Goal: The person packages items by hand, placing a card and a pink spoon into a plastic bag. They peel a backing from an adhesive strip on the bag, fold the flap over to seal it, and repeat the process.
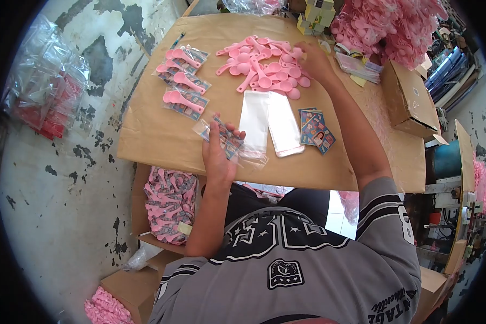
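My left hand (221, 154) is closed around a clear plastic bag with a printed card (228, 141) in it, held over the table's near edge. At the right side of a heap of pink spoons (272, 67), my right hand (314, 62) pinches a pink spoon (297, 53) with its fingertips. Left of the heap lies a row of bagged cards (191, 102) with pink spoons on top. Two stacks of clear bags (283, 124) lie between my hands. Beside them is a small pile of blue printed cards (317, 129).
Pink spoons in bulk bags (386, 27) fill the far right corner, near a cardboard box (410, 100). Below the table's left edge stands a carton of packed pink spoons (170, 202). Plastic packs (48, 81) lie on the floor at left. A pen (178, 39) rests at the far left.
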Motion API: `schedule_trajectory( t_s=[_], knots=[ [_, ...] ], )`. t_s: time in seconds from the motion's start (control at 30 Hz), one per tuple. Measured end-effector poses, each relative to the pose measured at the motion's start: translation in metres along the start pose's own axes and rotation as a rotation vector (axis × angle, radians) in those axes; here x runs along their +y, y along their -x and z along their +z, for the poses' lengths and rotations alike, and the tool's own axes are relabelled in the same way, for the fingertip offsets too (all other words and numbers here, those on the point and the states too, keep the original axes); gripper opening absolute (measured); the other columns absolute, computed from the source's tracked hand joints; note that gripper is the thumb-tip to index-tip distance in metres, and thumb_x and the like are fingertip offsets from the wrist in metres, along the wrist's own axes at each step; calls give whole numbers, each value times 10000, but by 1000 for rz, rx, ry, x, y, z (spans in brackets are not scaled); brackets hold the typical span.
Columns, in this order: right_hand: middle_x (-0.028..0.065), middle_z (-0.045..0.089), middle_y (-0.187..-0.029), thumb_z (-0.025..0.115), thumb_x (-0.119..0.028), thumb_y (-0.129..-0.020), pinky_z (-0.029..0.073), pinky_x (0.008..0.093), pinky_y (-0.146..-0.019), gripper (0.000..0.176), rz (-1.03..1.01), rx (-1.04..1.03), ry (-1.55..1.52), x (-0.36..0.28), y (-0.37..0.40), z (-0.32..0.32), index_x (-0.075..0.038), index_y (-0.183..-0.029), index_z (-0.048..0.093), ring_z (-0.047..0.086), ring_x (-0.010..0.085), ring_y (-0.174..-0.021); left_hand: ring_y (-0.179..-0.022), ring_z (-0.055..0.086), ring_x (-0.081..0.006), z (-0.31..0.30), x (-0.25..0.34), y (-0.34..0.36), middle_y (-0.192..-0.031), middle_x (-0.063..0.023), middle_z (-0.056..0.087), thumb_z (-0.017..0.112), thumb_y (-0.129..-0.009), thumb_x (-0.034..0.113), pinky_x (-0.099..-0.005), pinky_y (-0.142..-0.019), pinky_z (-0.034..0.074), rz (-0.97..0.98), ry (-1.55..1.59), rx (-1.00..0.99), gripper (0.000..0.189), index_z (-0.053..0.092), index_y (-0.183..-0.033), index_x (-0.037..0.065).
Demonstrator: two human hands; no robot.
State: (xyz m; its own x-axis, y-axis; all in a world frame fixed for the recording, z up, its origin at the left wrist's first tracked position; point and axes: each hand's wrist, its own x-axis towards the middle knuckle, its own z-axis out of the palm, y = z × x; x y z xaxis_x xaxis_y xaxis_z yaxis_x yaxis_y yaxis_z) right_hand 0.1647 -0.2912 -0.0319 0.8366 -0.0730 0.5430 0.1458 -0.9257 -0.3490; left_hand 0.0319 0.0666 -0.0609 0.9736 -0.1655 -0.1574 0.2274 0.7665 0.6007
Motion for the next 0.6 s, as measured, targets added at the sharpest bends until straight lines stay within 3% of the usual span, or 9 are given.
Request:
schedule_trajectory(
  t_s=[0.1, 0.2, 0.3, 0.5, 0.6],
  knots=[
    [193, 744, -1107, 719, -183, -887, 528, 465, -967, 347, -35, -85, 52, 4, -17, 18, -68, -1215, 718, 659, 383, -1115, -862, 625, -149, -9, 0, -4, -983, -41, 630, 584, -1091, 360, -415, -927, 555, -18, 40, -29, 454, 511, -1434, 71],
    [186, 729, -1190, 720, -174, -883, 532, 477, -962, 372, 105, -184, -30, -5, -41, 27, -87, -1245, 713, 665, 386, -1092, -878, 635, -144, -7, 1, -5, -991, -40, 636, 564, -1099, 365, -407, -931, 568, -28, 18, -66, 454, 502, -1447, 80],
    [165, 739, -1178, 703, -161, -898, 538, 472, -952, 376, 34, -170, 141, -15, -53, 36, -118, -1272, 708, 674, 374, -1090, -879, 635, -138, -7, 0, -6, -986, -38, 635, 548, -1104, 377, -399, -922, 578, -35, -13, -87, 457, 496, -1452, 85],
    [144, 753, -1141, 680, -115, -908, 555, 473, -898, 382, -86, -271, 122, -18, -67, 47, -149, -1287, 699, 702, 365, -1053, -878, 637, -129, -5, 2, -4, -981, -40, 635, 531, -1109, 393, -390, -920, 583, -29, -36, -99, 464, 495, -1450, 79],
    [164, 756, -1016, 701, -140, -936, 556, 421, -793, 334, -98, -131, 61, -17, -67, 36, -110, -1268, 701, 723, 320, -902, -879, 640, -129, -7, 1, -6, -985, -41, 638, 526, -1111, 393, -388, -923, 581, -21, -36, -109, 467, 495, -1448, 71]
  ],
)
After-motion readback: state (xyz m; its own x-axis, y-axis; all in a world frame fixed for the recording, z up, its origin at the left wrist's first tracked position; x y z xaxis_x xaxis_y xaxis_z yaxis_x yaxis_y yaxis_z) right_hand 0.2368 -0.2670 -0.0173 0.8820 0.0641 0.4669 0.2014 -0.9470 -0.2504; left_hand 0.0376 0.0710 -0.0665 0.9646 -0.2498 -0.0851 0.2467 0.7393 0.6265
